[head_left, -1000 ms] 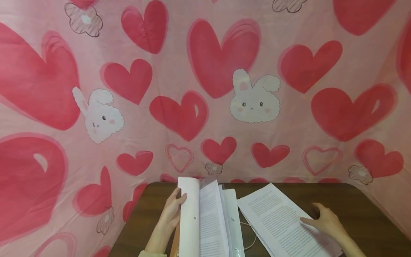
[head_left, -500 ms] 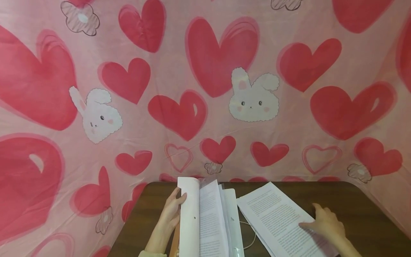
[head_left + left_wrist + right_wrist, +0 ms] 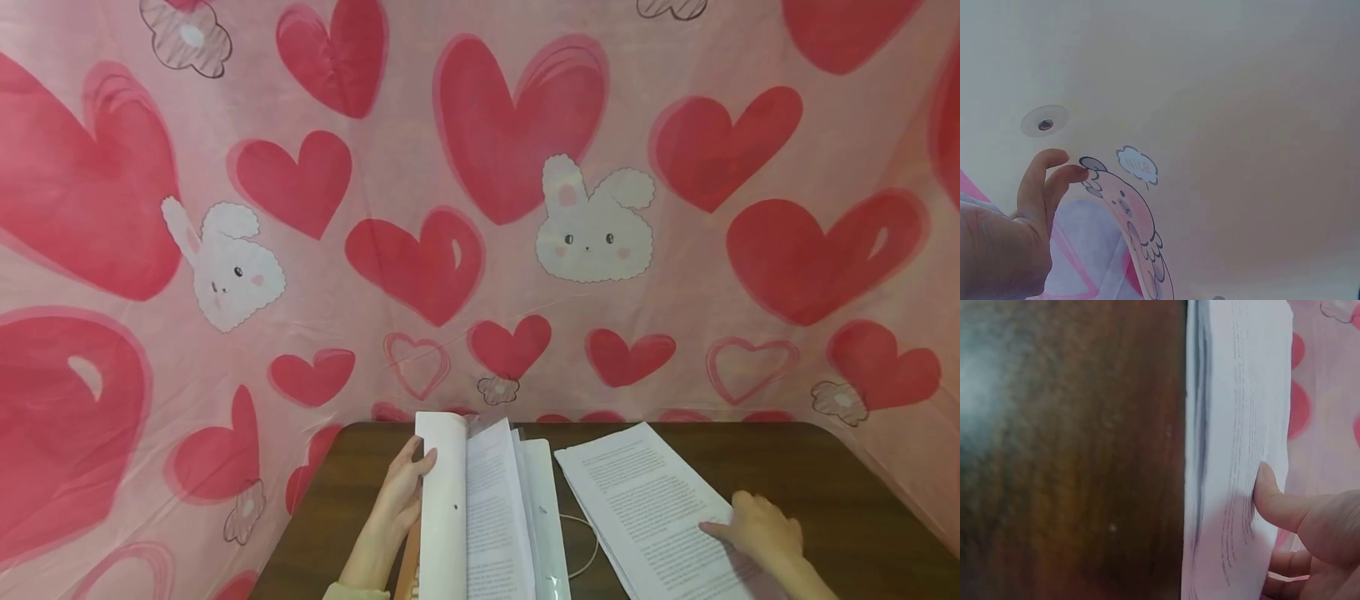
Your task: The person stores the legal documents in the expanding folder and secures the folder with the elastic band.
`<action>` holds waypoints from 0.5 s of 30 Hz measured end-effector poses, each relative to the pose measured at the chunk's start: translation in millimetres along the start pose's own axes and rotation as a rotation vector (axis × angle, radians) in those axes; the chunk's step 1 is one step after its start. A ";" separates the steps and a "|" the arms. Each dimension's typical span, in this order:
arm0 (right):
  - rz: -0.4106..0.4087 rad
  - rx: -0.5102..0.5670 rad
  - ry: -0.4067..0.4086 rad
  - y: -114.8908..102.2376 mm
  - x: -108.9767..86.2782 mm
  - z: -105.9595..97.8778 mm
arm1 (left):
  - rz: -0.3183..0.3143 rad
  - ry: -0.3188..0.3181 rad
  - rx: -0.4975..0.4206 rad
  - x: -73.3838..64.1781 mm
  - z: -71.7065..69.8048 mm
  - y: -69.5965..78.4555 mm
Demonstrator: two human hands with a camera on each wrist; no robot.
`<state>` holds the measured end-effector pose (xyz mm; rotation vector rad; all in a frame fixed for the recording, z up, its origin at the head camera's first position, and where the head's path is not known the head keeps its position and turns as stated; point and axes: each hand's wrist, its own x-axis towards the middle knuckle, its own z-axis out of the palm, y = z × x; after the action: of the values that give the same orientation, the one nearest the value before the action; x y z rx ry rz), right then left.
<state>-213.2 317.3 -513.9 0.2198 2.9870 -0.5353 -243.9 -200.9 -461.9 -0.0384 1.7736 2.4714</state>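
A pink cloth (image 3: 405,167) printed with red hearts and white rabbit heads fills the far side, behind a dark wood-grained surface (image 3: 862,492). On this surface, left of its middle, is a white folder (image 3: 442,508), its left cover raised and curved, with printed pages (image 3: 491,508) inside. To the right of the folder a stack of printed sheets (image 3: 637,500) slants, its far end leaning left towards the folder. At the folder's left edge the left hand (image 3: 401,487) has its grip clamped on the cover, thumb on the near face. The right hand (image 3: 761,529) has its grip clamped on the right edge of the stack, thumb lying over the print and fingers beyond the edge. Between folder and stack a thin pale cord (image 3: 597,546) curves. The left wrist view shows a pink cartoon animal (image 3: 1125,203) on the cover, a small "Nice" bubble (image 3: 1138,164) beside its head, and a round fastener (image 3: 1045,124) near the fingers.
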 end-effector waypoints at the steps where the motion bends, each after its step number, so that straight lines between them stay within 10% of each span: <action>1: -0.003 -0.005 0.003 -0.5 -0.5 0.6 | 0.001 0.000 0.004 0.1 0.1 0.0; 15: 0.039 0.078 -0.010 0.7 -6.8 -0.4 | 0.003 -0.006 0.008 3.6 -0.9 -2.3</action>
<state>-206.4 317.3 -512.9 0.2799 2.9482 -0.6470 -247.3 -200.7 -464.6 -0.0277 1.7821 2.4635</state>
